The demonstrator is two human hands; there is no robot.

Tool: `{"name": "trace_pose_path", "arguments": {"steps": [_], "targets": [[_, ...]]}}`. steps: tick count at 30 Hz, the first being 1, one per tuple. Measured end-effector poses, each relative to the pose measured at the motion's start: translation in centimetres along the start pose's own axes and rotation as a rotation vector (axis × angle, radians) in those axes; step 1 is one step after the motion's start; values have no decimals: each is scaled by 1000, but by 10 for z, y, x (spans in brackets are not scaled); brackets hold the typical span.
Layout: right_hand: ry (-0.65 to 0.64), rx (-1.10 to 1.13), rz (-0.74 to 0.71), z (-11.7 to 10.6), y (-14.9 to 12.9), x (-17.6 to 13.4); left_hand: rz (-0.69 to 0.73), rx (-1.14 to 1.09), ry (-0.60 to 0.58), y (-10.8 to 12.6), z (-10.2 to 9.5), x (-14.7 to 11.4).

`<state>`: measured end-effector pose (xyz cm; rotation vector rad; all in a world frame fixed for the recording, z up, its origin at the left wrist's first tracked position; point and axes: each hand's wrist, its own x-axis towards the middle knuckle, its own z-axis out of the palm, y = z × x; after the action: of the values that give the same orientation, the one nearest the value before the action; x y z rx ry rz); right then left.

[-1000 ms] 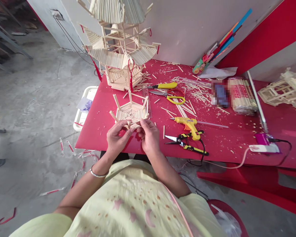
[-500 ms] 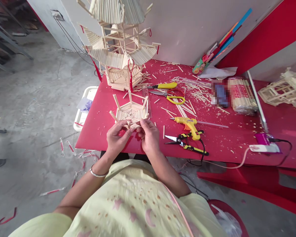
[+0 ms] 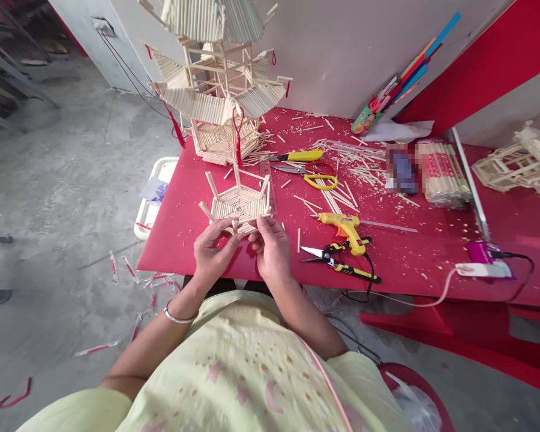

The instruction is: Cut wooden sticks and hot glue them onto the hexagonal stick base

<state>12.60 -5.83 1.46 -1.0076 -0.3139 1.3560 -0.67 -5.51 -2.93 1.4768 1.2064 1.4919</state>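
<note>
A hexagonal base of thin wooden sticks, with short stick posts standing at its corners, rests at the near left of the red table. My left hand is closed at its front edge, thumb and fingers pinching around a short front post. At the front right corner my right hand pinches a thin stick along the edge between thumb and forefinger. The fingers partly hide the front edge. Behind the base stands a tall stick pagoda with tiered roofs and red tassels.
On the red table to the right lie yellow-handled scissors, a yellow cutter, a yellow glue gun and black-and-yellow shears. Loose sticks and chips are scattered around. A power strip lies near the right front edge.
</note>
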Motion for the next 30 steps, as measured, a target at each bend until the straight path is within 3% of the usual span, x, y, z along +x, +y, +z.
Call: {"name": "trace_pose_path", "arguments": {"steps": [30], "targets": [[40, -68, -37, -4, 2, -3, 12, -16, 21, 3, 1, 0]]}}
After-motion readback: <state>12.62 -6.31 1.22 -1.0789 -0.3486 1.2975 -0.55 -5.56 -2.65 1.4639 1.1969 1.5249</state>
